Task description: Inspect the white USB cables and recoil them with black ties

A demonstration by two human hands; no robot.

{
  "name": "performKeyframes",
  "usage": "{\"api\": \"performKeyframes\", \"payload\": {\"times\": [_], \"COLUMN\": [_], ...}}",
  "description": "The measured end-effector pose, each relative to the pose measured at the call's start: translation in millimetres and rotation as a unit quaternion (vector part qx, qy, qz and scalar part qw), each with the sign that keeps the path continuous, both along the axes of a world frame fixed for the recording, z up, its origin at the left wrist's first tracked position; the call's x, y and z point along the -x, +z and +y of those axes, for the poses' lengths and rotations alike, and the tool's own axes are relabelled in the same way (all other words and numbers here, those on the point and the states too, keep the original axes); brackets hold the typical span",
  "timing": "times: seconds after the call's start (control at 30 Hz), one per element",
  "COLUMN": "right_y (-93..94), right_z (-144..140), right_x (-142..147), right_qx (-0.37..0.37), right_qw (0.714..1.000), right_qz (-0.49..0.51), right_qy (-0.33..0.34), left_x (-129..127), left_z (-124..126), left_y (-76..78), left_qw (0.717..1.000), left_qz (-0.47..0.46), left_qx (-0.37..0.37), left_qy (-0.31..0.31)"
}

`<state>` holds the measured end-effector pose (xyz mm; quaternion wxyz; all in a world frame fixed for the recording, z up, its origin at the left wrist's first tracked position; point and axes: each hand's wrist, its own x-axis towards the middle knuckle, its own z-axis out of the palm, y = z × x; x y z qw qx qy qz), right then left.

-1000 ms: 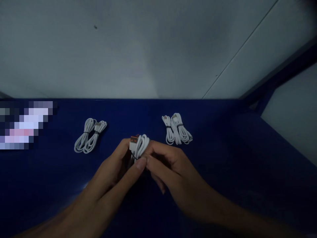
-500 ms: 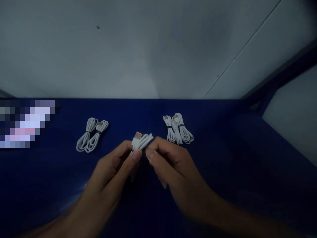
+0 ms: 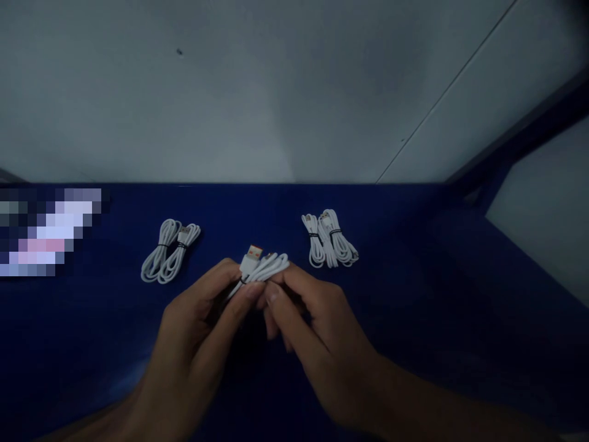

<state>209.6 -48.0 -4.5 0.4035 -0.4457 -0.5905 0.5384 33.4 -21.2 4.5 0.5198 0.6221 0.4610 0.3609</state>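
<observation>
Coiled white USB cable (image 3: 263, 267) sits pinched between the fingertips of my left hand (image 3: 202, 325) and right hand (image 3: 306, 319), its orange-tipped plug pointing up, just above the blue table (image 3: 437, 294). One bundle of tied white cables (image 3: 169, 250) lies to the left, another bundle (image 3: 329, 239) to the right.

No text, label, brand, number or sign can be read anywhere in view.
</observation>
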Motion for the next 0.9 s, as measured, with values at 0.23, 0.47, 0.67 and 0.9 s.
{"api": "performKeyframes", "payload": {"times": [0.23,0.47,0.67,0.9], "right_y": [-0.4,1.0,0.2,0.2], "right_z": [2.9,13.1,18.9,9.6], "right_x": [4.0,-10.4,-11.7,-3.5], "right_qx": [0.001,0.167,0.157,0.046], "right_qw": [0.998,0.98,0.971,0.994], "right_qz": [-0.064,0.092,0.152,0.098], "right_qy": [-0.017,0.063,0.092,0.02], "left_x": [7.1,12.6,11.8,13.5], "left_z": [-10.1,-6.5,-6.5,-9.9], "left_y": [-11.9,-16.4,-14.5,-7.2], "left_qw": [0.996,0.99,0.986,0.993], "left_qz": [0.033,0.062,0.053,0.008], "left_qx": [-0.087,-0.127,-0.15,-0.099], "left_qy": [0.015,-0.003,0.047,0.07]}}
